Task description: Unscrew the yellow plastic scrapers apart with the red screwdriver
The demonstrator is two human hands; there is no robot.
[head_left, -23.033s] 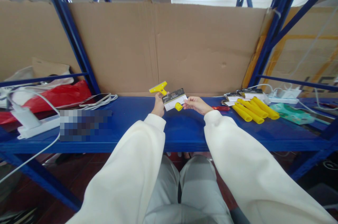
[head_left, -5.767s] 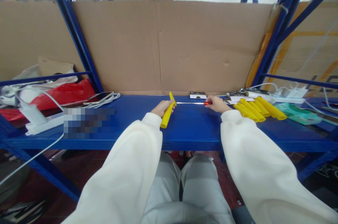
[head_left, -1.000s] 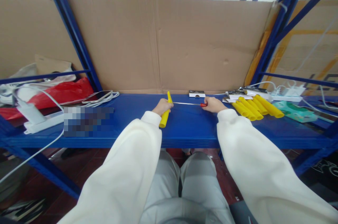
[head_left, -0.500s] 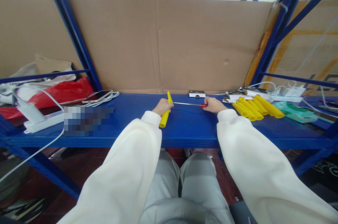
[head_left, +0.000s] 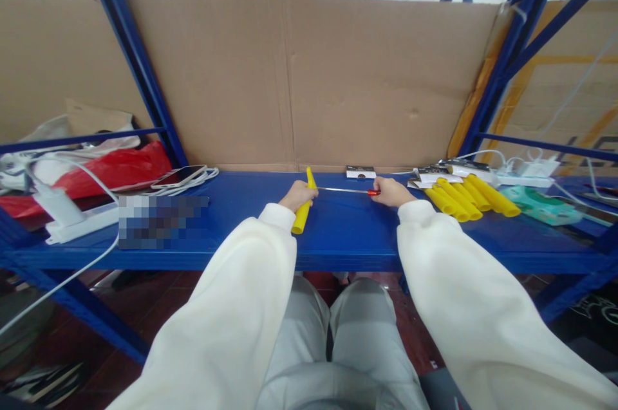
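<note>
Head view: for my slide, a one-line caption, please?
Over a blue shelf, the left hand holds a yellow tool while the right hand points a red-handled screwdriver at it.

Workshop-like space, blue metal rack, cardboard backing, 2 white power strips

A yellow scraper, handle slanting nearward, meets the thin metal shaft of a red-handled screwdriver held crosswise.
</note>
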